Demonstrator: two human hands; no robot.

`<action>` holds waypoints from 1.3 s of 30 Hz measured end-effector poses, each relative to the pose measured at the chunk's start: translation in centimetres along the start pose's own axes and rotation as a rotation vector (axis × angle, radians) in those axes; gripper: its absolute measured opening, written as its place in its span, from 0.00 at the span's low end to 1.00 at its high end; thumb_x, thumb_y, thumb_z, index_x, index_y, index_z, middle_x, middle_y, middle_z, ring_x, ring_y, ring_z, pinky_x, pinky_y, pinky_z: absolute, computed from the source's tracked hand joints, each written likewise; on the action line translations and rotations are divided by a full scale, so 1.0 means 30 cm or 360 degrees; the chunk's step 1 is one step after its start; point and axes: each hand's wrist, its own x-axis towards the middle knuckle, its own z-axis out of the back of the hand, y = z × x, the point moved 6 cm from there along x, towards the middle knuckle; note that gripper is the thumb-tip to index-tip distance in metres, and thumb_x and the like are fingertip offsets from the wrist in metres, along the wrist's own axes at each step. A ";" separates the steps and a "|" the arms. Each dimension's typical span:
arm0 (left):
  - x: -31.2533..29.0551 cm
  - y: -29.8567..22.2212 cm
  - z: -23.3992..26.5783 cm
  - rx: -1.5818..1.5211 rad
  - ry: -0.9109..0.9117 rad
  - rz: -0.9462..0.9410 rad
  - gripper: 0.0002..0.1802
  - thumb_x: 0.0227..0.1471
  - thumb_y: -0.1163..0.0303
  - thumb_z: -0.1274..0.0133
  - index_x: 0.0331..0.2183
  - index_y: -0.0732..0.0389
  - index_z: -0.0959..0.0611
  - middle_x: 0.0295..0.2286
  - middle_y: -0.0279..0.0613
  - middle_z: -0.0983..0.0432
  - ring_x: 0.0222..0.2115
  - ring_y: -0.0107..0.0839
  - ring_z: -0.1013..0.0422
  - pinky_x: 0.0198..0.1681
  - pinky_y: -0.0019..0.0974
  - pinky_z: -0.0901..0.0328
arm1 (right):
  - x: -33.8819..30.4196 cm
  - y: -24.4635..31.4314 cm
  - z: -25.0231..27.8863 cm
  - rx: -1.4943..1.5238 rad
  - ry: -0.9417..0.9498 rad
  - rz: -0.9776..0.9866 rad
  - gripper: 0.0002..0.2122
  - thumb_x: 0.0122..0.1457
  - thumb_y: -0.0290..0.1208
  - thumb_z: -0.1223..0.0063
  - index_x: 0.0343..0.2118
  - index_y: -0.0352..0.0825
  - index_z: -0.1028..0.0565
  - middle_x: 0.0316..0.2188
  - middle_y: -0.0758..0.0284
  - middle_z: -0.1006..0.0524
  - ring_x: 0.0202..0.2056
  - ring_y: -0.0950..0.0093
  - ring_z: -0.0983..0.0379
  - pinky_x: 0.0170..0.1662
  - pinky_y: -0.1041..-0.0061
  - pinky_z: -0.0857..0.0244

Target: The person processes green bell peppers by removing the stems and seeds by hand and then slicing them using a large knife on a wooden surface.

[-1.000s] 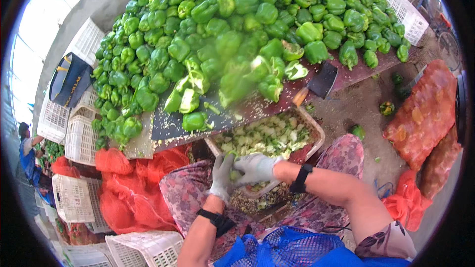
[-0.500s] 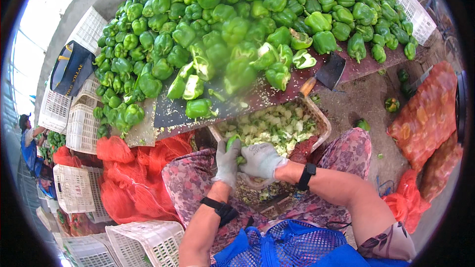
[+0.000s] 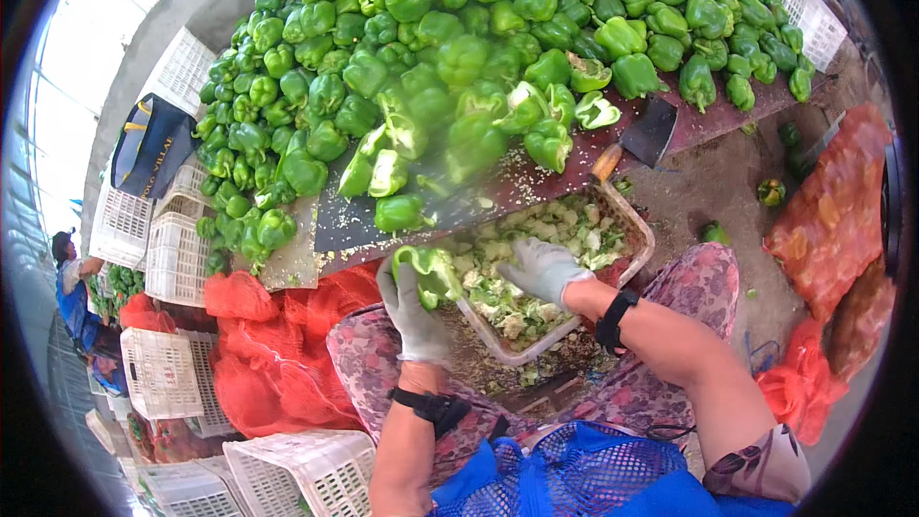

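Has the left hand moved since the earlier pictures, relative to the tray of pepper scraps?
Yes. The left hand holding a green pepper has shifted leftward, away from the tray rim.

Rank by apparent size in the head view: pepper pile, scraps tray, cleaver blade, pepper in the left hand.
1. Pepper pile
2. Scraps tray
3. Cleaver blade and pepper in the left hand: alike, unranked.

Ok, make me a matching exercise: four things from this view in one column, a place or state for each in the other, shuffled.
Things:
1. left hand
2. right hand
3. cleaver
4. red mesh sacks

Places or states:
A. lying on the board's edge beside the pepper pile
B. holding a cut green pepper
C. heaped to the person's left
D. resting over the tray of pepper scraps

Pairs: 1-B, 2-D, 3-A, 4-C
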 end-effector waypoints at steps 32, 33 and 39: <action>-0.119 -0.026 -0.051 -0.0637 0.0357 0.0537 0.22 0.62 0.54 0.59 0.49 0.58 0.26 0.47 0.43 0.27 0.48 0.40 0.30 0.51 0.47 0.33 | -0.078 0.090 0.139 0.0979 -0.0254 0.0342 0.16 0.60 0.43 0.52 0.37 0.34 0.24 0.33 0.55 0.23 0.39 0.56 0.26 0.43 0.61 0.33; -0.121 -0.037 -0.060 -0.0725 0.0364 0.0545 0.22 0.63 0.54 0.60 0.49 0.58 0.26 0.47 0.43 0.27 0.49 0.40 0.30 0.53 0.49 0.35 | -0.059 0.055 0.109 0.0977 -0.0255 0.0347 0.16 0.60 0.43 0.52 0.37 0.34 0.24 0.33 0.55 0.23 0.39 0.56 0.26 0.43 0.61 0.33; -0.127 -0.070 -0.020 -0.0584 0.0371 0.0468 0.22 0.61 0.54 0.57 0.49 0.59 0.27 0.46 0.43 0.27 0.46 0.40 0.29 0.51 0.46 0.34 | -0.106 0.100 0.163 0.0521 -0.0593 0.0514 0.16 0.60 0.44 0.54 0.45 0.39 0.28 0.39 0.57 0.26 0.43 0.57 0.29 0.47 0.60 0.35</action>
